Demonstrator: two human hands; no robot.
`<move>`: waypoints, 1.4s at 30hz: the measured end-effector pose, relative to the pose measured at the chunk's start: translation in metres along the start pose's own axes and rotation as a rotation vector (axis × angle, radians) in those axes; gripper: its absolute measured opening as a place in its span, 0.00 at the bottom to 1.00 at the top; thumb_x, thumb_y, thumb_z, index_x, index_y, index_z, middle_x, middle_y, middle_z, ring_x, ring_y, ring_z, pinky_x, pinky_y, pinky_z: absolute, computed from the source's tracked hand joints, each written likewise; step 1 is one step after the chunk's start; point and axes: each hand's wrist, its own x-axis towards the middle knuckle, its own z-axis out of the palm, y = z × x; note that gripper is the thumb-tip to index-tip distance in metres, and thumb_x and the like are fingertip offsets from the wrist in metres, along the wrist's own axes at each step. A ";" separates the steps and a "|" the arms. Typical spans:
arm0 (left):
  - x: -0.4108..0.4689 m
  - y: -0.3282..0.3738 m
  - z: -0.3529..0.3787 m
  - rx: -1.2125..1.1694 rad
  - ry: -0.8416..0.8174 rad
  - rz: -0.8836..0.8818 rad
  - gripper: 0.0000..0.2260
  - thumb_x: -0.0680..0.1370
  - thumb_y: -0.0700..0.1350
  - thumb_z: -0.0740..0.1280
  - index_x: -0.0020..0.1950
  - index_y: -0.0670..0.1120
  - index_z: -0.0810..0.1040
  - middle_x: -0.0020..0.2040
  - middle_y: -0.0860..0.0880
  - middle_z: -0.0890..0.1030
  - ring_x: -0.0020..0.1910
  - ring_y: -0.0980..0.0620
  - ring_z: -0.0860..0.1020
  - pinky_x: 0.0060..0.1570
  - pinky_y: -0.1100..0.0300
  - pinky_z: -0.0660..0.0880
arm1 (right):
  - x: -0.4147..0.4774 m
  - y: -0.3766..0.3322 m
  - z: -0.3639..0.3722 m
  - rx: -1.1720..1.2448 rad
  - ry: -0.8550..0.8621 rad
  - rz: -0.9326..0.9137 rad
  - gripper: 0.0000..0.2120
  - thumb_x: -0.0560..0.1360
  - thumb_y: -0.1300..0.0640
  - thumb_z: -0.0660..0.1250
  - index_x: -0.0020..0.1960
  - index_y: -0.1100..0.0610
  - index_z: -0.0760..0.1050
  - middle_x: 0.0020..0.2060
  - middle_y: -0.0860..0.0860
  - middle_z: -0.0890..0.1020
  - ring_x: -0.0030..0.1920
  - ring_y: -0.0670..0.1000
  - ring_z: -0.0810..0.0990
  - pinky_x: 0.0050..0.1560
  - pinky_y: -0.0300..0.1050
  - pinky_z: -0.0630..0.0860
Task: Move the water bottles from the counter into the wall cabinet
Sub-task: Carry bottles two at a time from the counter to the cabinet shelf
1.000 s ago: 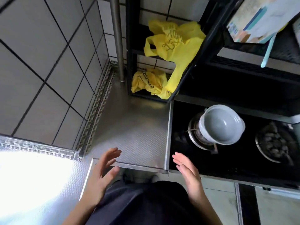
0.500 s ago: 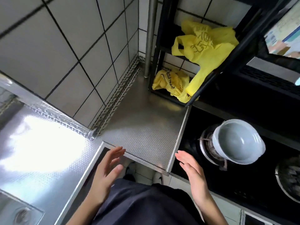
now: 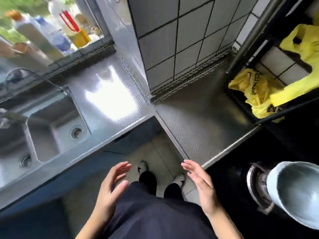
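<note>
Stainless counter (image 3: 198, 121) wraps the corner ahead of me, bare and patterned, with tiled wall (image 3: 181, 40) behind it and a sink (image 3: 51, 128) sunk into the left run. I have both hands low and near, over my lap and shoes: left hand (image 3: 110, 188) and right hand (image 3: 200, 185) are spread, palms facing each other, fingers loose, gripping nothing. I read that as a ready posture, hands held apart about a bottle's girth while I look for something to take.

No wall cabinet shows from here. The only bottles (image 3: 39, 35) I can find stand far left on the window ledge (image 3: 82, 52) behind the sink, well away from my hands: a pale tall one with an orange cap, a bluish one beside it, and a yellow container with a red handle. They are blurred, so I cannot tell whether they hold water or are the ones meant.

To the right, yellow bags (image 3: 255, 88) hang in a black rack (image 3: 269, 116), and a grey pot (image 3: 296, 192) sits on the burner of the black stove (image 3: 241, 161).
</note>
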 end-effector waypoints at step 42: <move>-0.373 -0.202 -0.380 -0.614 1.462 -0.174 0.30 0.72 0.58 0.67 0.72 0.46 0.76 0.69 0.46 0.82 0.72 0.51 0.78 0.74 0.52 0.72 | -0.085 0.134 0.679 -0.797 -1.330 0.018 0.22 0.75 0.42 0.67 0.67 0.45 0.82 0.65 0.49 0.85 0.69 0.51 0.81 0.71 0.54 0.72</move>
